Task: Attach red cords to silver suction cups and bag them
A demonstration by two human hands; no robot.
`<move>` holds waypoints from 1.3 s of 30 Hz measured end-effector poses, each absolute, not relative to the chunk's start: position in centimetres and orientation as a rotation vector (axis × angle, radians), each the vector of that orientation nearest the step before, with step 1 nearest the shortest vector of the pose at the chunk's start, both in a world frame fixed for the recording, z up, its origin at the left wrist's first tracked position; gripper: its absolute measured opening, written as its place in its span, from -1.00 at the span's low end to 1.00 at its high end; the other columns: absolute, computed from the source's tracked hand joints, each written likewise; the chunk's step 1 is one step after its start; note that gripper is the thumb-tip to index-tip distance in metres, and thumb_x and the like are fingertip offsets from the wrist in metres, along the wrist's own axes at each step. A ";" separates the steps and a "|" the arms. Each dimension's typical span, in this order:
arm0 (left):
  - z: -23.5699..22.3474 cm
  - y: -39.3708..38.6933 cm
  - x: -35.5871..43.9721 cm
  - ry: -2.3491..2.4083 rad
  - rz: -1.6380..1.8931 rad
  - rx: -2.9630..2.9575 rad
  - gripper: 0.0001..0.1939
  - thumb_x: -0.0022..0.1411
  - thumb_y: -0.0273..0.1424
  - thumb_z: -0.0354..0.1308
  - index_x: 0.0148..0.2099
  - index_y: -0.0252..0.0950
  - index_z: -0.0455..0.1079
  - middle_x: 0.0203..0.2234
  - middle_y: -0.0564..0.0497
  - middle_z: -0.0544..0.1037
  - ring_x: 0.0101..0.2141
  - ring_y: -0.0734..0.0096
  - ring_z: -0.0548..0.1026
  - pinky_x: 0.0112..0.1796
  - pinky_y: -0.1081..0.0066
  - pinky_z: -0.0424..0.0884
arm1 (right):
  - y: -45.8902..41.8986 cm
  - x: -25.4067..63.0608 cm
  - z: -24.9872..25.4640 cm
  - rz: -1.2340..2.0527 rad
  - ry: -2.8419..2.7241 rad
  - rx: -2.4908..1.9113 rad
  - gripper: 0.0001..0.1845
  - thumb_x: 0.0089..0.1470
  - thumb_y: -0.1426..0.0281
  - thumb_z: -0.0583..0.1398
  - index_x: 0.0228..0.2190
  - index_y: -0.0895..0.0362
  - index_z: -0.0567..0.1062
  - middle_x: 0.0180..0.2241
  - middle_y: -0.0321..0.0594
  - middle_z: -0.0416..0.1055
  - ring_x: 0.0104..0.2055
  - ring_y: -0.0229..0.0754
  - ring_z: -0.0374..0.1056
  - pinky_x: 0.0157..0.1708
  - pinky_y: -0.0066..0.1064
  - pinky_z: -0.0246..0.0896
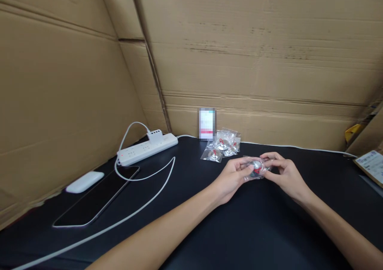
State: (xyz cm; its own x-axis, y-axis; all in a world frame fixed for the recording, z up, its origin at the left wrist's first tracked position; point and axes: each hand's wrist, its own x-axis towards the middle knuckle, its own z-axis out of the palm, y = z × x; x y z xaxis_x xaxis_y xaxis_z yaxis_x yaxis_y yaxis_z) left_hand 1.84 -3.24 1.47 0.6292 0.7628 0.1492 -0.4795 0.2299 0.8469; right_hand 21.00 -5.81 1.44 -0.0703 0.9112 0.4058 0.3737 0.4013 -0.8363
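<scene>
Between my hands is a small clear plastic bag (256, 169) with a round, silvery metal piece and a red cord inside. My left hand (231, 178) grips the bag's left side, its thumb pressed over the front. At the bag's right edge, the fingers and thumb of my right hand (283, 172) pinch the plastic. Just beyond, a pile of similar clear bags (223, 144) lies on the black tabletop (239, 230), each showing a shiny round metal piece with a red cord. Whether the held bag is sealed cannot be made out.
Behind the pile stands a small device with a blurred screen (206, 124). To the left are a white power strip (148, 148), a looping white cable (155, 196), a dark phone (95, 200) and a white case (85, 182). Cardboard walls (254, 62) enclose the table; a labelled package (371, 166) lies right.
</scene>
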 end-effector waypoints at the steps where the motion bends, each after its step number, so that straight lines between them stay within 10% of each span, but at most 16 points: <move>1: 1.3 -3.4 1.9 0.337 0.875 1.034 -0.69 0.14 -0.40 0.32 -0.06 -0.40 0.52 -0.15 -0.21 0.57 -0.09 0.19 0.52 0.01 0.18 0.37 | -5.8 20.9 1.3 0.662 -1.666 -1.162 -0.87 -0.04 0.27 0.34 -0.42 0.05 0.65 -0.12 -0.11 0.41 -0.04 0.01 0.34 -0.03 -0.13 0.24; 22: 1.7 -2.6 1.9 0.474 1.022 0.762 -0.85 0.19 -0.53 0.18 -0.16 -0.35 0.48 -0.12 -0.17 0.59 -0.12 0.25 0.56 0.01 0.25 0.41 | -6.4 20.4 2.4 0.926 -1.618 -1.078 -0.64 0.14 0.10 0.19 -0.19 0.07 0.61 -0.23 -0.09 0.54 -0.25 -0.10 0.44 -0.23 -0.27 0.37; 33: 1.5 -2.6 1.7 0.588 0.997 1.185 -0.59 0.06 -0.42 0.36 -0.02 -0.34 0.46 -0.27 -0.15 0.64 -0.24 0.26 0.59 -0.10 0.24 0.42 | -6.0 21.2 2.1 0.787 -1.565 -1.084 -0.81 0.00 0.25 0.33 -0.40 0.11 0.56 -0.37 -0.16 0.50 -0.33 -0.13 0.42 -0.26 -0.29 0.39; 39: 1.4 -2.6 1.8 0.678 1.052 1.347 -0.81 0.11 -0.33 0.32 -0.29 -0.38 0.55 -0.36 -0.17 0.63 -0.31 0.28 0.59 -0.24 0.36 0.45 | -6.4 20.8 2.4 0.834 -1.498 -0.975 -0.74 0.05 0.29 0.32 -0.24 0.05 0.38 -0.30 -0.20 0.48 -0.33 -0.19 0.42 -0.29 -0.35 0.39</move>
State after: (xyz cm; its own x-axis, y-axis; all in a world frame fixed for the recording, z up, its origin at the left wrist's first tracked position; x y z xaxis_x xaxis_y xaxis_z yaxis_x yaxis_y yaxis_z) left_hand 1.77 -2.64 1.43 0.4138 0.8935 0.1746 -0.2105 -0.0926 0.9732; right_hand 20.79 -6.35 2.42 -0.0505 0.9113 0.4087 0.1328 0.4117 -0.9016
